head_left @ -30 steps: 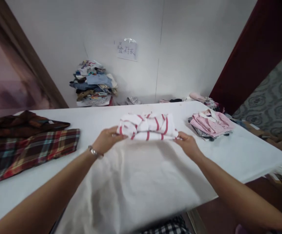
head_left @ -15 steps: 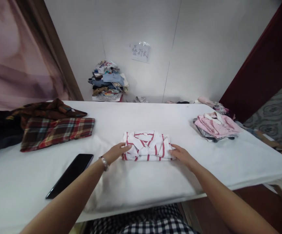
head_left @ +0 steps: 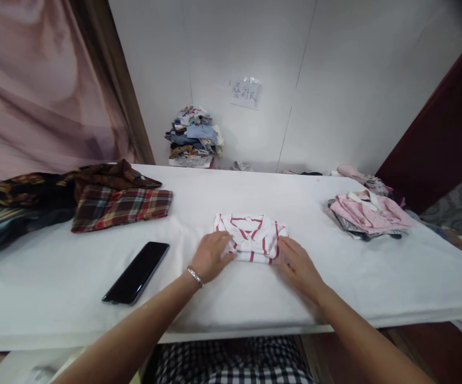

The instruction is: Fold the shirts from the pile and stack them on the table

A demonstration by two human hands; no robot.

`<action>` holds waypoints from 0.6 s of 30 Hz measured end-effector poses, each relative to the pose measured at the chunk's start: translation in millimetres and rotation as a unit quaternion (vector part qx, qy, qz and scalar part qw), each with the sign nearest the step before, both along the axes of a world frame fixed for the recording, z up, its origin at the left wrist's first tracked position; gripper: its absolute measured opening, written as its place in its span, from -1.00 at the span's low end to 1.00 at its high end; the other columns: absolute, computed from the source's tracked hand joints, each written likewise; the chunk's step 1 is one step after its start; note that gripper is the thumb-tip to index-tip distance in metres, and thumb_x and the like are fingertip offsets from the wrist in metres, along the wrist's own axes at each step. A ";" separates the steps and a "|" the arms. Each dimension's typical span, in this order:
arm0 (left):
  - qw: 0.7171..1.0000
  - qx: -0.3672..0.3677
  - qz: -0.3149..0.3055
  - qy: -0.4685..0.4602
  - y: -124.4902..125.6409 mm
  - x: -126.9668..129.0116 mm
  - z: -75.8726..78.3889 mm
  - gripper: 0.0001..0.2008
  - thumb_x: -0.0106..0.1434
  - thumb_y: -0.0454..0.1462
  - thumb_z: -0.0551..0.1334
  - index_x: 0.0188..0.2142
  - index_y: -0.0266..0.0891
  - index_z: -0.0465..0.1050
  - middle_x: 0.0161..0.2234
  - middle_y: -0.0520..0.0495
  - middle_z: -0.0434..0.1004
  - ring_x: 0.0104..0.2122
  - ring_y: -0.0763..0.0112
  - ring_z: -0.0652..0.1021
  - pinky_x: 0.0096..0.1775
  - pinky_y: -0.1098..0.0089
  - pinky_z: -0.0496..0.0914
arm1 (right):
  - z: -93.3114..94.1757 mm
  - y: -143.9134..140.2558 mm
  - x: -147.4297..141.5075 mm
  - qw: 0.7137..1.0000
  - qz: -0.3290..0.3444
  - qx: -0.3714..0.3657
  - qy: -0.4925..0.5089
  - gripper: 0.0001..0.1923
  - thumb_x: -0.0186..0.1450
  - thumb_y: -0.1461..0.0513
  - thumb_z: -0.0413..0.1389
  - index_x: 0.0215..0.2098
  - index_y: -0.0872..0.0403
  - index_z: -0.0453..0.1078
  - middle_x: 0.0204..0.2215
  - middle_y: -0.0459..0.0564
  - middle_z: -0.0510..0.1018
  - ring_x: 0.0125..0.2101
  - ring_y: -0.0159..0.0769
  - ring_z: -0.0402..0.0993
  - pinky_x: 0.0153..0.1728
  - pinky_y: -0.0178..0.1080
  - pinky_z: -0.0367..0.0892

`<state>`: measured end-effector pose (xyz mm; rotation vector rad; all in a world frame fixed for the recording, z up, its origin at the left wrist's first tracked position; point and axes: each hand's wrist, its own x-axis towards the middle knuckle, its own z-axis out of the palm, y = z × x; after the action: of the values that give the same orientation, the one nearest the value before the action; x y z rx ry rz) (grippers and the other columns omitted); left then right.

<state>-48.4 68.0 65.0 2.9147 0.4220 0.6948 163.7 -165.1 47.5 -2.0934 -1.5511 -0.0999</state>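
Striped shirt [head_left: 251,238], folded, on worktop [head_left: 231,298]. Left hand [head_left: 211,256] and right hand [head_left: 299,265] flank it, fingers spread flat, pressing edges. Step: squaring the fold; next needs a two-sided grip.

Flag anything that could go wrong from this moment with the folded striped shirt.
The folded striped shirt is a loose bundle with both the left hand and the right hand at its sides; letting go could let it spring open. The phone lies near the left forearm and table edge, so a sweep might knock it off.

Wall note's [head_left: 246,93] writing too small
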 end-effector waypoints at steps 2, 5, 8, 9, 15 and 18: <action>0.994 0.042 -0.097 0.031 -12.4 2.2 -5.0 -0.59 0.27 -0.26 0.23 0.12 -0.21 0.37 0.18 -0.25 0.41 0.16 0.10 0.40 0.13 0.05 0.30 | -4.2 3.6 -6.3 0.997 0.046 -0.055 0.003 -0.48 0.35 0.11 0.01 0.24 0.08 0.30 0.27 0.17 0.32 0.27 -0.03 0.20 0.23 0.08 0.18; 0.986 0.091 -0.119 0.070 -18.7 12.3 -6.5 -0.53 0.25 -0.46 0.12 0.15 -0.21 0.35 0.18 -0.23 0.41 0.16 0.16 0.40 0.14 0.07 0.28 | -8.0 9.2 -11.1 0.993 0.038 -0.111 0.025 -0.45 0.33 0.12 0.03 0.27 0.08 0.27 0.29 0.18 0.29 0.30 -0.02 0.16 0.24 0.12 0.14; 0.983 0.128 -0.100 0.091 -12.8 24.9 -2.2 -0.38 0.22 -0.57 0.01 0.24 -0.20 0.26 0.24 -0.24 0.34 0.21 0.16 0.35 0.16 0.06 0.26 | -7.2 8.7 -12.5 0.993 0.028 -0.100 0.058 -0.44 0.32 0.12 0.04 0.26 0.07 0.29 0.29 0.17 0.28 0.31 -0.02 0.15 0.26 0.17 0.09; 0.981 0.129 -0.099 0.103 -10.4 28.7 0.2 -0.34 0.21 -0.58 0.00 0.26 -0.17 0.22 0.28 -0.22 0.28 0.24 0.15 0.32 0.16 0.05 0.25 | -5.6 6.9 -14.1 0.994 0.025 -0.078 0.074 -0.46 0.30 0.11 0.05 0.23 0.06 0.32 0.28 0.16 0.30 0.30 0.00 0.16 0.26 0.19 0.07; 0.975 0.003 -0.058 0.214 -15.9 43.6 29.0 -0.31 0.22 -0.53 -0.04 0.30 -0.07 0.17 0.30 -0.18 0.26 0.14 0.14 0.44 -0.04 0.18 0.44 | 12.3 -4.8 -51.0 0.904 -0.044 0.094 0.414 -0.64 0.26 -0.03 0.13 -0.06 -0.09 0.51 -0.08 0.07 0.61 -0.01 0.01 0.50 0.06 0.13 0.35; 0.978 -0.039 -0.035 0.201 -40.4 43.7 45.3 -0.38 0.28 -0.45 -0.02 0.31 -0.04 0.16 0.28 -0.19 0.29 0.01 0.16 0.55 -0.07 0.18 0.47 | 17.3 2.1 -73.6 0.709 -0.030 0.072 0.701 -0.55 0.14 -0.10 0.26 -0.06 -0.15 0.46 -0.13 0.01 0.63 -0.14 -0.02 0.57 -0.18 0.05 0.47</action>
<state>-4.6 27.5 110.3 2.9692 0.3685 0.0718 90.1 -163.0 64.8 -1.3050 -0.4459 1.0634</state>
